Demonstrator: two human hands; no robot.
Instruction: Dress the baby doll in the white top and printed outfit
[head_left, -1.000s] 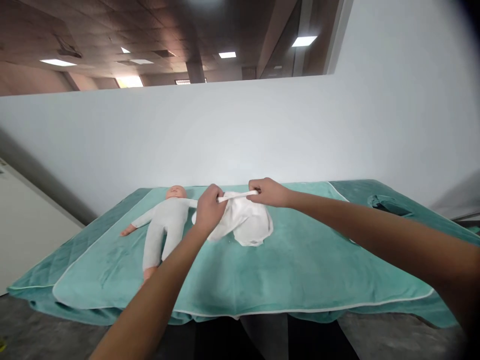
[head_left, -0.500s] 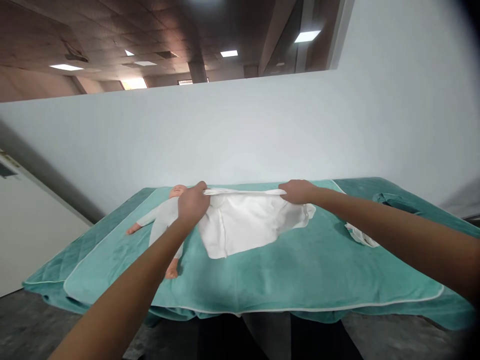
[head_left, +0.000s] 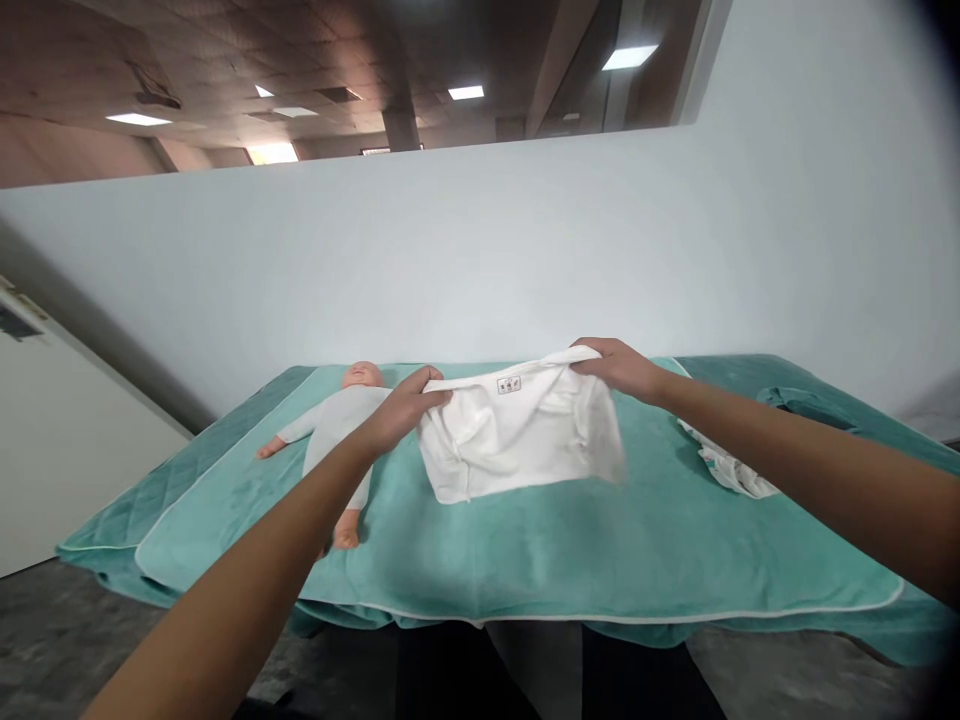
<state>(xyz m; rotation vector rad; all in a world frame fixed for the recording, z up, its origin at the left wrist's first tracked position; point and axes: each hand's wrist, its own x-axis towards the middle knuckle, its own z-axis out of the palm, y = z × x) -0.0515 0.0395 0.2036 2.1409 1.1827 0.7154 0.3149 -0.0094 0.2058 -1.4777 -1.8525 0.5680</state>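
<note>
A white baby garment (head_left: 517, 430) with a small printed label at its top edge hangs between my hands, above the bed. My left hand (head_left: 410, 402) is closed on its upper left corner, thumb on the near side. The upper right corner is pinched in my right hand (head_left: 619, 368), held a little higher. Left of the garment a baby doll (head_left: 341, 425) in a white long-sleeved suit lies on its back, head toward the wall. My left forearm hides part of its body and legs.
A green padded cover (head_left: 525, 570) with white piping lies over the bed. At the right, partly behind my right forearm, is a crumpled white item with green print (head_left: 739, 475), with a dark green cloth (head_left: 802, 402) beyond it. A pale wall (head_left: 480, 260) stands behind.
The garment's top edge was stretched straight and rolled; now it sags and shows the label. My right hand has risen slightly, and my left hand has moved a little right.
</note>
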